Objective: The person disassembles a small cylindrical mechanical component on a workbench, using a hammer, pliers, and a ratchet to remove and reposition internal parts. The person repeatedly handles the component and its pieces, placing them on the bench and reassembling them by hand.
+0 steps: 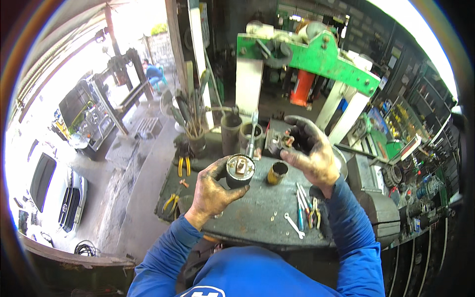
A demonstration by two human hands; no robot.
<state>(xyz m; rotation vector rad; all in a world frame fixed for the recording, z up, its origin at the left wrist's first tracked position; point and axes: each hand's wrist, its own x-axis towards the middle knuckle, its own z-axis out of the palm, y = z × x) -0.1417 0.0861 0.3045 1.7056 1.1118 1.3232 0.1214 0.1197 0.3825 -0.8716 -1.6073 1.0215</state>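
Observation:
My left hand (213, 193) grips a dark metal cylinder (240, 182) from the side, its round open end facing up. Inside that end sits a small copper-coloured block (241, 166) on a pale disc. My right hand (314, 156) is raised over the bench, thumb and fingers curved but apart. Beside those fingers is a dark box-like block (273, 137). A small copper-coloured piece (289, 141) shows between thumb and fingers; it looks to lie behind them. Between my hands stands a yellowish-brown metal sleeve (277, 173), upright on the bench.
The dark workbench (242, 213) carries a wrench (295, 225), several pliers and screwdrivers (301, 210) at right, and yellow-handled pliers (184, 166) at left. Tool-filled cans (197, 143) stand behind, near a silver rod-like tool (253, 133). A green press frame (307, 54) rises beyond.

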